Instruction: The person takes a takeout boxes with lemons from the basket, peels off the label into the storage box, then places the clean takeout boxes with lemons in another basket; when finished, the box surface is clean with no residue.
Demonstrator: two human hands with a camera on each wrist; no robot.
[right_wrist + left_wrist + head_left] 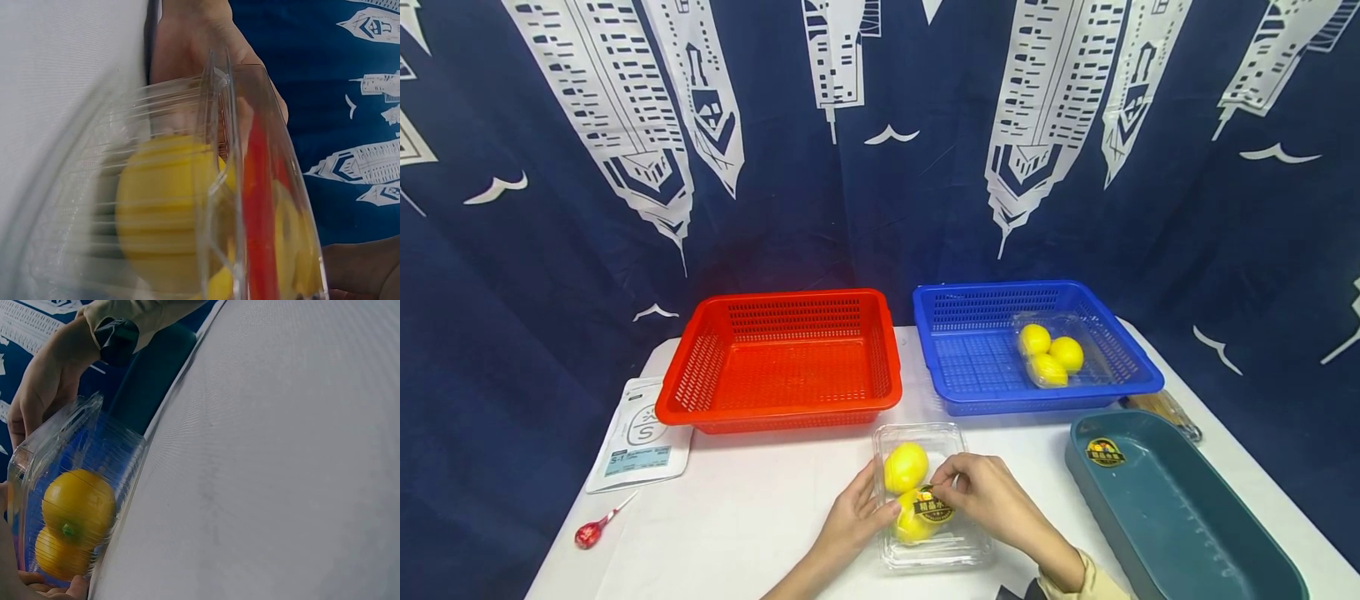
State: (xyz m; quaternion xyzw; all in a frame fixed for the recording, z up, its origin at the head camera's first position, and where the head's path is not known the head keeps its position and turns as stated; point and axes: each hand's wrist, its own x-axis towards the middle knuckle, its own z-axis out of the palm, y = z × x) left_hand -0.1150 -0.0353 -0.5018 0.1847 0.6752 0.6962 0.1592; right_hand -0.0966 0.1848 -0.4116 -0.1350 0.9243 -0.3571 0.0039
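Note:
A clear plastic clamshell box [936, 560] with two yellow lemons [906, 467] inside sits in front of me on the table; its lid is down. My left hand [850, 518] grips the box's left side, with the thumb on the lid. Over the lower lemon is a black and gold sticker [931, 505] with Chinese lettering. The thumb and forefinger of my right hand [992, 500] pinch the sticker's upper right edge. From the left wrist view, the lemons [79, 507] show through the ribbed box wall.
A red basket [778, 417] stands at the back left, beside a blue basket [1000, 398] holding another clear box with three lemons [1066, 354]. To the right is a teal tray [1187, 533] bearing a similar sticker [1105, 452]. A white pouch [643, 442] and a red lollipop [589, 534] lie left.

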